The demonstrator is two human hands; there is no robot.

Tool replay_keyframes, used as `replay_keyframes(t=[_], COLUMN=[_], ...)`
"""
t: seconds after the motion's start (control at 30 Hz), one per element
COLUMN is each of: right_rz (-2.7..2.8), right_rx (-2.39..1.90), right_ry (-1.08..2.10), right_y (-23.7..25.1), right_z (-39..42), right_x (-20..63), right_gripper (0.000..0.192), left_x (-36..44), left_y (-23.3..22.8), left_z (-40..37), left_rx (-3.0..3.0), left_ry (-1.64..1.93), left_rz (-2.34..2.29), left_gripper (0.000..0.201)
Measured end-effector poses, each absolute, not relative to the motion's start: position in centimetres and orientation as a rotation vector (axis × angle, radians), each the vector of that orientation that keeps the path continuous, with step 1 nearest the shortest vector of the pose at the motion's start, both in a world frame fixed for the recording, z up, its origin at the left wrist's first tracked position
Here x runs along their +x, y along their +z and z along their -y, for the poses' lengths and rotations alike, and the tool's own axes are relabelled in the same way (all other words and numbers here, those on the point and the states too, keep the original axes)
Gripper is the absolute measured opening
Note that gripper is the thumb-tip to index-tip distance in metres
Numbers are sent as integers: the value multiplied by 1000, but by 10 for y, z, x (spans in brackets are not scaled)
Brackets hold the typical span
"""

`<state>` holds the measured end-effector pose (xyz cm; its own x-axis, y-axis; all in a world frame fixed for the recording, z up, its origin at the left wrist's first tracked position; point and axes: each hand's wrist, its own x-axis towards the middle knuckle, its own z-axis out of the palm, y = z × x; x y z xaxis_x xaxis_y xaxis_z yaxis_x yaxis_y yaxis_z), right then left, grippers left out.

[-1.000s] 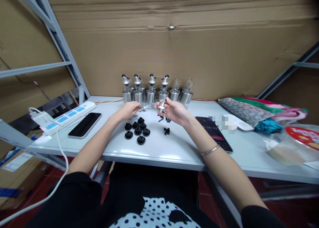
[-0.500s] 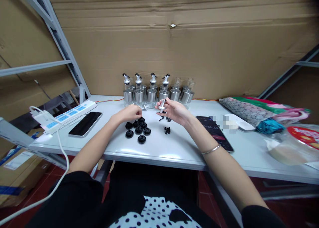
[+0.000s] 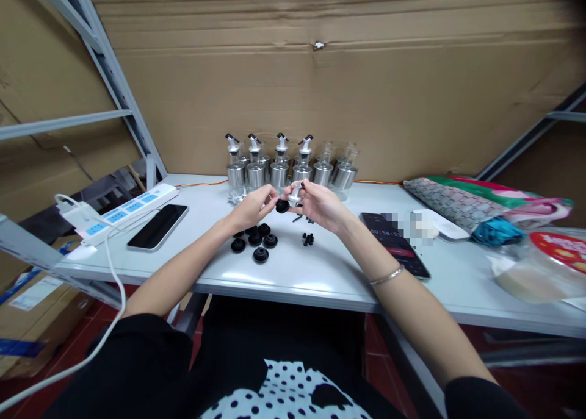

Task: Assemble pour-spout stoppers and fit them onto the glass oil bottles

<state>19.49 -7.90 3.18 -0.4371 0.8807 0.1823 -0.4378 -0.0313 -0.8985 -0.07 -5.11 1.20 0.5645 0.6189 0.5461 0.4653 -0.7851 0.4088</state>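
Nearest you, five black stoppers lie loose on the table, with small black bits at their 3 o'clock. Above them, your left hand pinches one stopper, fingers closed on it, touching the metal spout gripped in your right hand. At 12 o'clock, four bottles wear spouts; two look bare. Phones, a power strip and bags flank you; cardboard and shelving stand behind.

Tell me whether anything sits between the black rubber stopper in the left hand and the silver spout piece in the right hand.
Nothing visible: the round black rubber stopper and small silver spout piece nearly touch above the white table.
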Motion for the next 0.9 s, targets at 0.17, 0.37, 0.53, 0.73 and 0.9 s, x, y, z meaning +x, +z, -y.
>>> replay_keyframes(t=[0.17, 0.37, 0.53, 0.73, 0.9], right_rz=[1217, 1143, 1134, 1125, 1092], right_rx=[-528, -583, -584, -563, -591], right_ry=[1631, 1538, 1513, 1521, 1436], right_y=[35, 41, 41, 41, 41], right_z=[80, 82, 83, 83, 80], right_x=[195, 195, 194, 192, 192], right_gripper=[19, 23, 22, 20, 23], left_x=[1, 4, 6, 5, 5], left_y=[14, 22, 24, 23, 21], left_z=[56, 65, 68, 66, 66], left_rx=[2526, 2374, 2273, 2293, 2425], left_ry=[1032, 987, 1003, 1003, 1037], left_rz=[-894, -847, -812, -817, -820], left_gripper=[19, 22, 22, 19, 14])
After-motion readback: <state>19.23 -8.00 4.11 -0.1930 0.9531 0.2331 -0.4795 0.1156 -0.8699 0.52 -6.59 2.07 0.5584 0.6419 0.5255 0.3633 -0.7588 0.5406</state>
